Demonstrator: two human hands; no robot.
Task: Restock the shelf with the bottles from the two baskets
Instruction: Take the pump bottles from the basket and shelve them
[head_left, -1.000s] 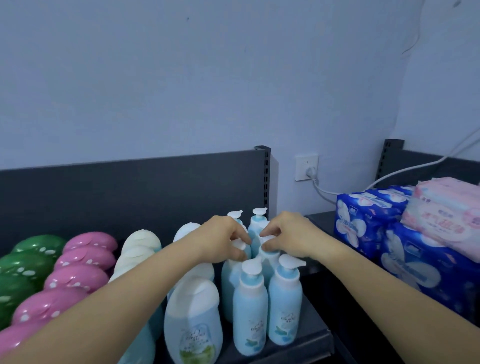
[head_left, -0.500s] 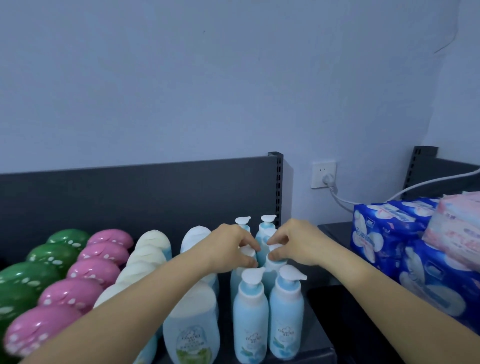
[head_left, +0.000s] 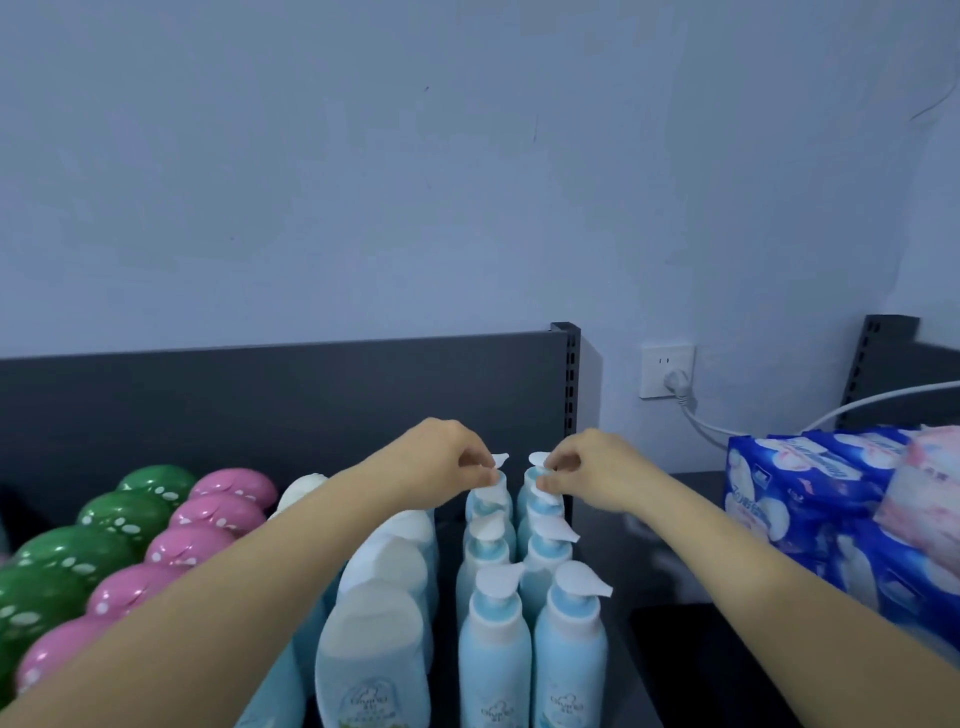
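- Dark grey metal, the back panel (head_left: 260, 400) of the shelf (head_left: 618, 597) is running across the view under a pale wall. Every bottle is standing upright on the shelf, long axis vertical.
- Blue packs (head_left: 779, 499) are lying stacked at the right, well apart from the bottles, and a pink pack (head_left: 930, 499) is resting on top of them.
- Green bottles (head_left: 119, 519) and pink bottles (head_left: 208, 525) are lining up in two neighbouring rows at the left, each row running front to back.
- Large white-capped bottles (head_left: 379, 639) are standing in a row just left of the pump bottles, with the left forearm partly hiding them.
- Pale blue pump bottles (head_left: 493, 660) are standing in two close columns at the shelf's right end, three deep. The spouts of the front four are pointing to the right.
- The left hand (head_left: 457, 457) is reaching to the back of the left column, fingers curled. It is pinching the white pump head of the rear left bottle (head_left: 488, 499), whose spout is pointing right.
- The right hand (head_left: 587, 465) is doing likewise, pinching the pump head of the rear right bottle (head_left: 544, 512). Its spout is pointing left, so the two spouts are facing each other without touching.
- A white socket (head_left: 666, 370) is sitting on the wall right of the panel, with a plug in it and a cable (head_left: 706, 428) trailing off to the right.
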